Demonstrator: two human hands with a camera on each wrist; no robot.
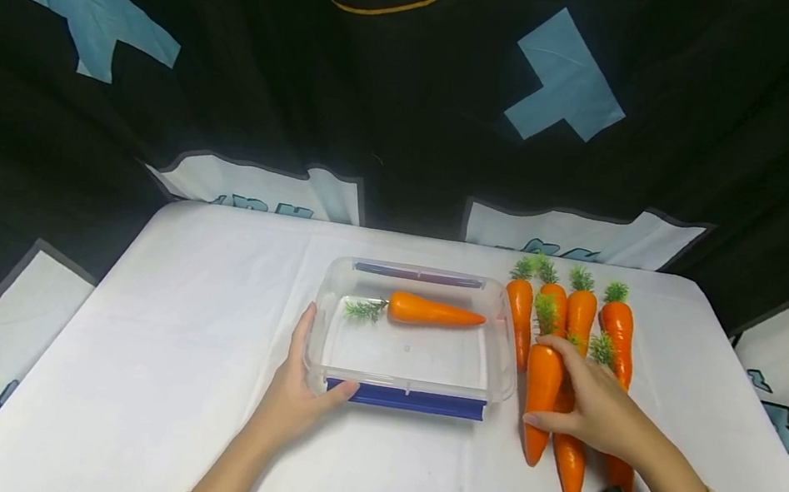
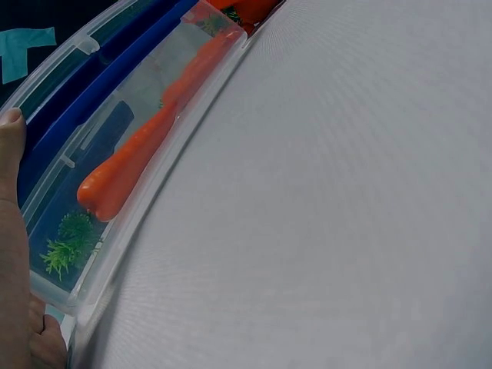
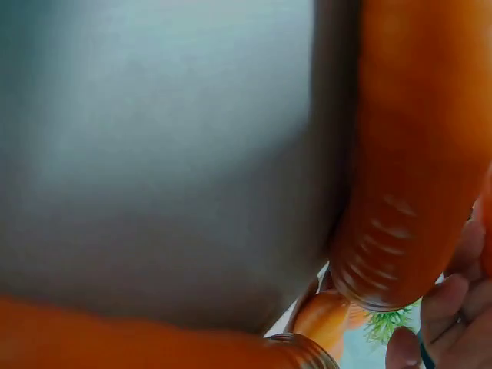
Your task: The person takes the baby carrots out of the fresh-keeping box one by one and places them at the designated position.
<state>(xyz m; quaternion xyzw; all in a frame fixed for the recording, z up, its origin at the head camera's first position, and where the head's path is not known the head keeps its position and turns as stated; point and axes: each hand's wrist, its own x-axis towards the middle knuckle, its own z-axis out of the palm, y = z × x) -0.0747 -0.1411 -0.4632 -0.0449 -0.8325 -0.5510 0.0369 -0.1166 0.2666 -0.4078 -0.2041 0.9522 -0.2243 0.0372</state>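
A clear plastic box (image 1: 405,365) with blue latches lies lidless on the table. Inside it, one carrot (image 1: 434,312) rests crosswise, its green top toward the left. My left hand (image 1: 301,397) grips the box's front left corner, thumb over the blue front latch (image 1: 410,400) and fingers along the left wall. To the right of the box, my right hand (image 1: 592,400) holds a carrot (image 1: 542,384) between thumb and fingers, with its leafy top pointing away. In the right wrist view, large carrots (image 3: 419,154) fill much of the frame and the fingers (image 3: 446,307) show at the lower right.
Several more carrots lie side by side under and around the right hand, among them a far right carrot (image 1: 617,332) and a long carrot (image 1: 569,464). A white cloth covers the table (image 1: 183,351). Dark cloth (image 1: 411,131) with pale blue patches hangs beyond its back edge.
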